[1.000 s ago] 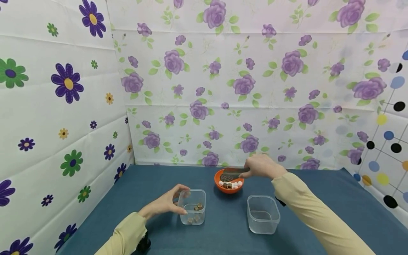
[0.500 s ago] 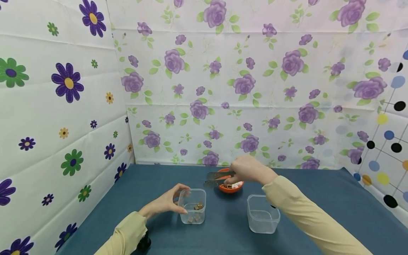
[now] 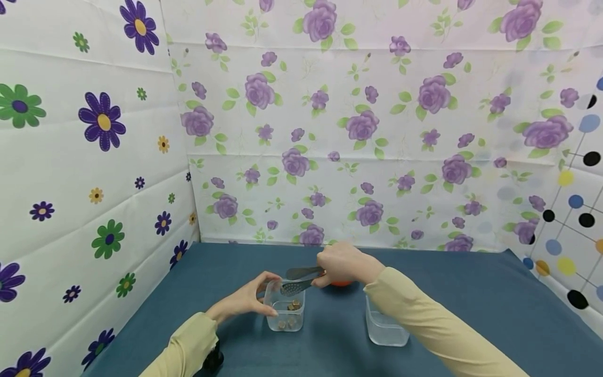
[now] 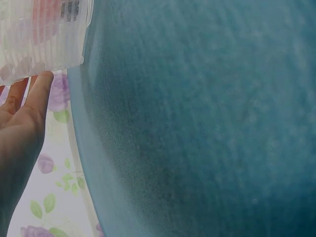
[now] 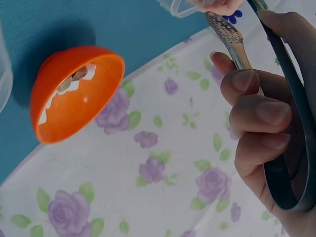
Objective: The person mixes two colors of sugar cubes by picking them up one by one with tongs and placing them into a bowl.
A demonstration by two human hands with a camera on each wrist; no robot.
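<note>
My left hand holds a clear plastic container at its left side, thumb in front and fingers behind. Several small brown cubes lie inside it. My right hand grips metal tongs, whose perforated tip is over this container's back rim. The tongs' arms stand apart; whether a piece sits between them is too small to tell. Behind the right hand is an orange bowl, mostly hidden in the head view. White cubes and brown pieces show inside it in the right wrist view.
A second clear container stands to the right, partly covered by the right sleeve. Blue cloth covers the table. Flower-patterned sheets close off the back and left side; a dotted sheet hangs at the right.
My right hand has carried the tongs from the orange bowl leftward and nearer, to above the left container. My left hand and that container have stayed in place.
</note>
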